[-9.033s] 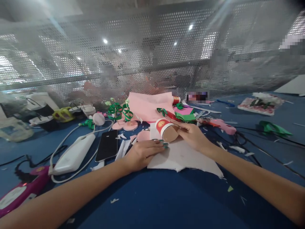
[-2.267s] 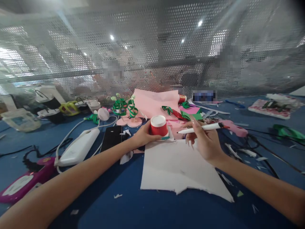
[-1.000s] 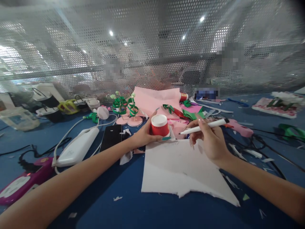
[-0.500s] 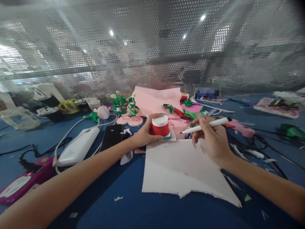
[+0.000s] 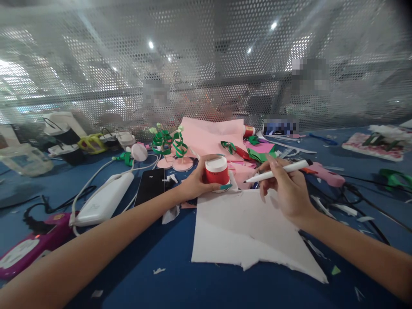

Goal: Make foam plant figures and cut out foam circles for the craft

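Note:
My left hand [image 5: 196, 178] is wrapped round a red paper cup [image 5: 216, 175] with a white top face, at the far edge of a white foam sheet [image 5: 244, 231]. The cup appears to stand upside down. In my right hand [image 5: 286, 189] is a white marker pen [image 5: 273, 173] with a black end; its dark tip points left toward the cup, apart from it. The sheet has a ragged near edge and lies flat below both hands. Pink paper scraps [image 5: 243, 171] lie just behind the cup and the pen tip.
Two small green paper plants [image 5: 180, 148] stand on pink discs left of the cup. Nearby lie a black phone [image 5: 151, 186], a white power bank [image 5: 106, 199] and a purple power strip [image 5: 35, 244]. Behind are a pink sheet [image 5: 209, 135] and perforated metal screen [image 5: 206, 64]. A pink glue gun [image 5: 326, 174] lies right.
Almost nothing differs. The marker tip sits very slightly lower, while the left hand and cup hold the same place.

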`<state>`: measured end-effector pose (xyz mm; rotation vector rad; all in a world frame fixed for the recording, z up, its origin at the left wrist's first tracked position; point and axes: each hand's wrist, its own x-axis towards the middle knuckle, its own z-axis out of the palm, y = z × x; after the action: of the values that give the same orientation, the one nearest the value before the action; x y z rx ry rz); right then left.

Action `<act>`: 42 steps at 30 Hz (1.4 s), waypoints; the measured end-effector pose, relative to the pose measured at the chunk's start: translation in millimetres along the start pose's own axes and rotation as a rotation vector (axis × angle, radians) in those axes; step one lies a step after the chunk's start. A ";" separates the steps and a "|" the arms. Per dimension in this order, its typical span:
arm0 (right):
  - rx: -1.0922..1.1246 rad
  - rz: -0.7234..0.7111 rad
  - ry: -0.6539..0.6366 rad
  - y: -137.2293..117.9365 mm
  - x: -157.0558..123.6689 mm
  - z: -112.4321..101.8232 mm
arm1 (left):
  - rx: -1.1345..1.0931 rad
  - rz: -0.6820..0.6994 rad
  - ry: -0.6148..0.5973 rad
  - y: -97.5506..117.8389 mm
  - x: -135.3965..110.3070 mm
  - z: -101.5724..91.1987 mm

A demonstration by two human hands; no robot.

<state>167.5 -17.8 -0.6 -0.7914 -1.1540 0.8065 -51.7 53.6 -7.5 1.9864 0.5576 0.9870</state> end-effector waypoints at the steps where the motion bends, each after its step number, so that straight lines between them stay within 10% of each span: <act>1: 0.000 0.002 0.001 0.3 0.0 -0.1 | 0.003 -0.002 -0.001 -0.2 -0.2 -0.2; 42: 0.099 0.187 0.011 0.5 6.6 0.4 | 0.047 -0.044 -0.022 -1.8 -1.3 -2.5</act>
<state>168.3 -11.8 2.0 -0.8285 -1.0323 1.0051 -54.5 54.9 -8.6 2.0157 0.6147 0.9314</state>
